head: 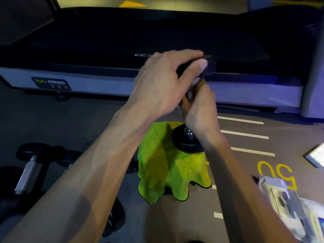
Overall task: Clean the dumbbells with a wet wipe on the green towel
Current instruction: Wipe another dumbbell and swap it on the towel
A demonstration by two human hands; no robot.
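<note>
A black dumbbell (186, 140) with a metal handle stands upright, its lower head resting on the green towel (168, 171). My left hand (164, 81) grips the dumbbell's upper head from above. My right hand (199, 107) is wrapped around the metal handle below it, with a bit of white wet wipe (193, 85) showing between hand and handle. Most of the handle is hidden by my right hand.
Two more dumbbells (29, 165) lie on the floor at the left. A treadmill (122, 50) stretches across the back. A wipe packet (287, 206) lies at the lower right, and a white object (315, 155) at the right edge. White and yellow floor markings (245, 134) run to the right.
</note>
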